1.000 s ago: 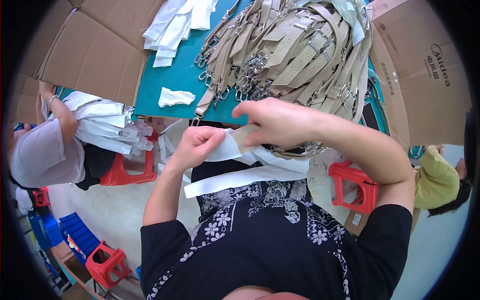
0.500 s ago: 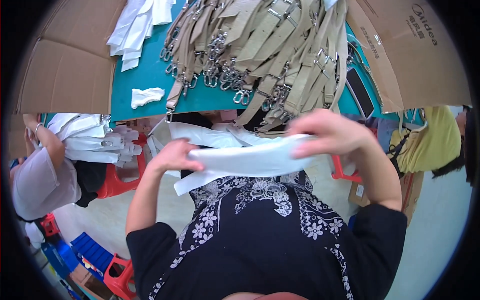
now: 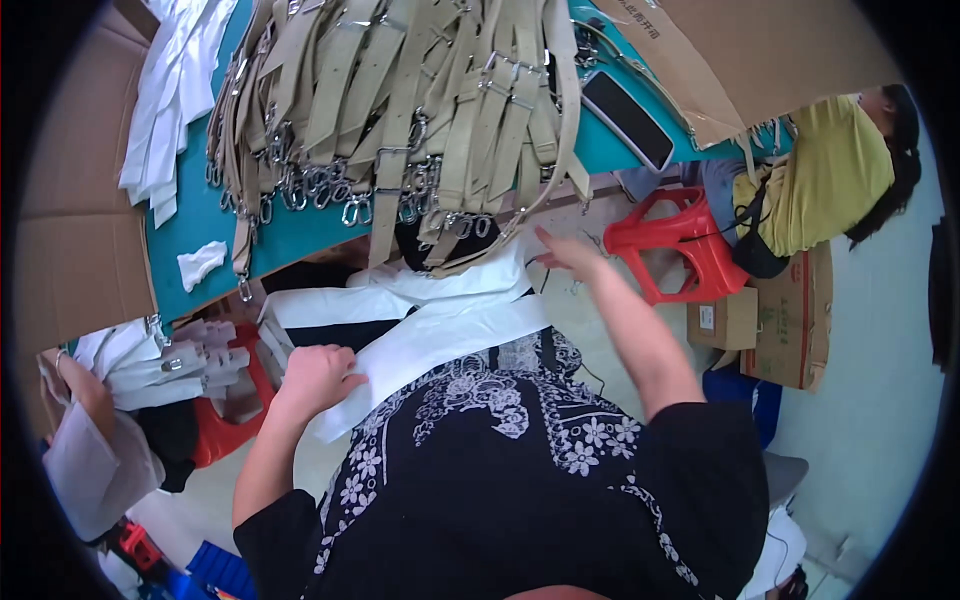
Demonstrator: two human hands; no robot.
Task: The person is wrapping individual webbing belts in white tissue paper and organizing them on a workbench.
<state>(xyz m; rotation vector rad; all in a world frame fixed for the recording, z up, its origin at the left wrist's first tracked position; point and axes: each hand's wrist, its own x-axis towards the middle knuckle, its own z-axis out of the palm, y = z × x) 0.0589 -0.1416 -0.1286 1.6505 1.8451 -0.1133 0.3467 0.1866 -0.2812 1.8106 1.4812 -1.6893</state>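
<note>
A long white strip of thin paper-like material lies slantwise across my lap. My left hand is closed at its left edge, fingers curled and thumb against the strip. My right hand is off to the right of the strip's far end, holding nothing, with its fingers stretched out. Beyond the strip, more white sheet material spreads under the table edge. Just ahead hangs a thick bundle of beige straps with metal buckles and snap hooks, some drooping over the edge.
On the green table are white strips, a crumpled white scrap and a phone. Cardboard flanks the table. A red stool, cartons and a person in yellow are right; another person is left.
The white strip has come down from between my raised hands onto my lap. My right hand has let go and moved lower right. The whole view has turned and shifted right.
</note>
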